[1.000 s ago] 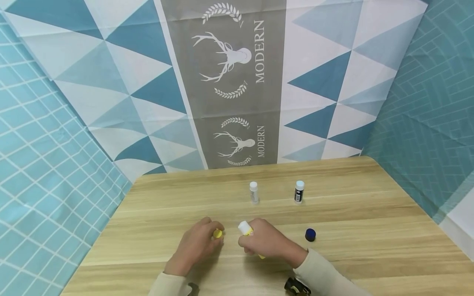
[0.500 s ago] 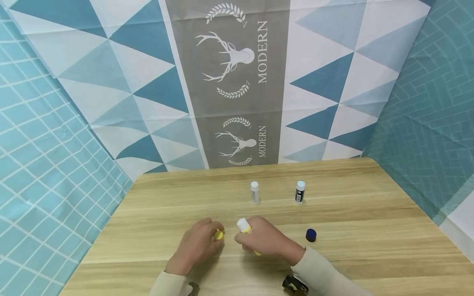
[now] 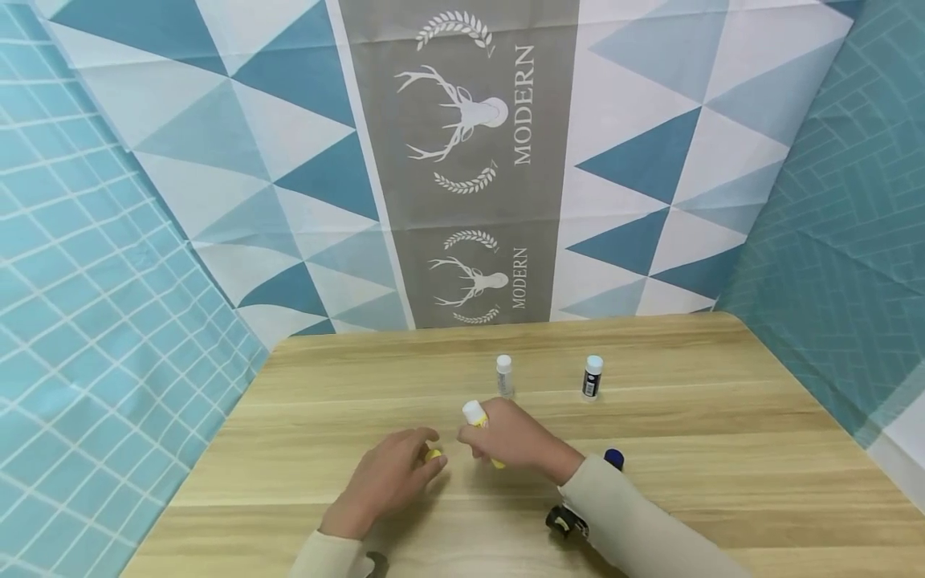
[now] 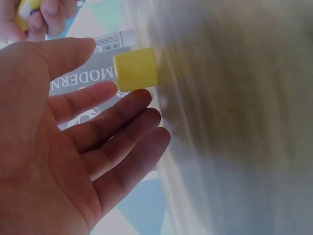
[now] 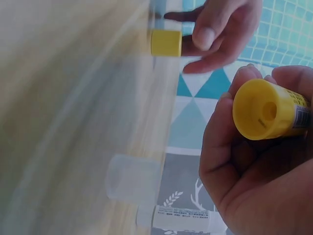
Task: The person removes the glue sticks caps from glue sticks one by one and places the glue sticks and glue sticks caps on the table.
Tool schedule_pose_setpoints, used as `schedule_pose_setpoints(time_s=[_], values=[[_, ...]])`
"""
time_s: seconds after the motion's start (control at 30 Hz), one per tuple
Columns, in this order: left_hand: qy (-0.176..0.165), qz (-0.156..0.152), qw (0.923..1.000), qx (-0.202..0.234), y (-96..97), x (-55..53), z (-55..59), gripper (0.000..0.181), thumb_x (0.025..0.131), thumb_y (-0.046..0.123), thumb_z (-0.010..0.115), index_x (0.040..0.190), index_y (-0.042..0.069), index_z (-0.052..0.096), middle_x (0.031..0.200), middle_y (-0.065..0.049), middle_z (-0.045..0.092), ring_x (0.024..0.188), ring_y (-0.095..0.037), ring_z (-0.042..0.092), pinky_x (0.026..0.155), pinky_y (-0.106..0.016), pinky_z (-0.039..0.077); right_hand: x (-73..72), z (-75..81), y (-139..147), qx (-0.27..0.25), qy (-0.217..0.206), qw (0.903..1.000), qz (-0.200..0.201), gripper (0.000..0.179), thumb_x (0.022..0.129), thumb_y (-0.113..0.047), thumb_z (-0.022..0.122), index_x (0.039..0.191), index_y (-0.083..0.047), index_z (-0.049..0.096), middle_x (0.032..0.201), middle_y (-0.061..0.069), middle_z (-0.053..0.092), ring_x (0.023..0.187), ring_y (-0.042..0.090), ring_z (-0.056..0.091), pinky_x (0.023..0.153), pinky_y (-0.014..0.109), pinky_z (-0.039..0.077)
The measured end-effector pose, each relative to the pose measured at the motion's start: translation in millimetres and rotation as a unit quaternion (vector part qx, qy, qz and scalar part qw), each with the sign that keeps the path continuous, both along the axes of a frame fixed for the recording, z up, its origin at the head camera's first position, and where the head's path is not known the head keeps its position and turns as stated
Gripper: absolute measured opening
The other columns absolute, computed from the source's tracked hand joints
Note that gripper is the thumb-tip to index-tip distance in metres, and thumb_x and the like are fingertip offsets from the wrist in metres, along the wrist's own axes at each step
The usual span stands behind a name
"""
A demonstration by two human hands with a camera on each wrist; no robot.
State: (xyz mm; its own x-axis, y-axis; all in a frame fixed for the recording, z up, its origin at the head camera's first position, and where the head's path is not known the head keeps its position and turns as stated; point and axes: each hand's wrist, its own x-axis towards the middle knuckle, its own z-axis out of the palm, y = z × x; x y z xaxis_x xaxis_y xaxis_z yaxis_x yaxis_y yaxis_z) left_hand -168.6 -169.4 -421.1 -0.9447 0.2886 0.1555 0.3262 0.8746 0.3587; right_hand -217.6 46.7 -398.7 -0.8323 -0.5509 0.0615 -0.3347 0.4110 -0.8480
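Note:
My right hand grips a yellow glue stick around its barrel, held tilted above the wooden table. Its white end points up and away; the hollow yellow base shows in the right wrist view. My left hand is low over the table, its fingers loosely spread. Just beyond its fingertips in the left wrist view, a small yellow cap stands on the tabletop. In the head view the left fingers partly hide that cap.
Farther back stand a white tube and a white-capped tube with a black label. A dark blue cap sits beside my right sleeve. A pale translucent piece shows in the right wrist view. Patterned cloth hangs behind the table.
The left fingers have loosened from around the yellow cap and spread apart. My right hand has moved a little farther away over the table, carrying the glue stick.

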Motion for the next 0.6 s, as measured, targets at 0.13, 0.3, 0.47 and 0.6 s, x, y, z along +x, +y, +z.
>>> schedule_pose_setpoints(time_s=[0.13,0.3,0.47,0.6], values=[[0.004,-0.004,0.9999,-0.009,-1.3,3.2,1.5,0.039,0.094,0.034,0.069,0.124,0.009,0.065,0.088,0.01,0.063,0.078,-0.006,0.058,0.069,-0.035,0.051,-14.0,1.4,-10.4,0.005,-0.004,1.0,-0.003,0.028,0.09,-0.028,0.062,0.066,-0.014,0.059,0.06,-0.001,0.063,0.046,0.01,0.052,0.042,0.024,0.038],[0.011,-0.004,0.9999,-0.006,-1.3,6.7,3.8,0.042,0.093,0.033,0.07,0.126,0.008,0.064,0.093,0.006,0.067,0.084,-0.011,0.063,0.076,-0.04,0.053,-29.4,4.6,-27.9,0.027,0.009,0.9995,-0.014,0.027,0.087,-0.033,0.063,0.066,-0.017,0.055,0.057,-0.001,0.061,0.045,0.009,0.048,0.042,0.025,0.036],[0.011,0.001,0.9999,0.003,-1.2,9.7,3.0,0.04,0.093,0.032,0.07,0.125,0.008,0.066,0.109,-0.003,0.071,0.101,-0.02,0.066,0.087,-0.045,0.052,-41.5,2.8,-39.8,0.06,0.018,0.9976,-0.031,0.029,0.086,-0.034,0.062,0.064,-0.018,0.053,0.054,-0.003,0.059,0.044,0.01,0.047,0.043,0.026,0.035],[0.007,0.006,1.0,0.002,-1.6,12.2,2.0,0.039,0.093,0.032,0.069,0.124,0.008,0.067,0.118,-0.004,0.07,0.108,-0.023,0.065,0.089,-0.047,0.051,-50.1,-1.8,-47.1,0.078,0.018,0.9961,-0.037,0.032,0.087,-0.036,0.063,0.063,-0.018,0.052,0.052,-0.004,0.057,0.044,0.01,0.045,0.044,0.025,0.035]])
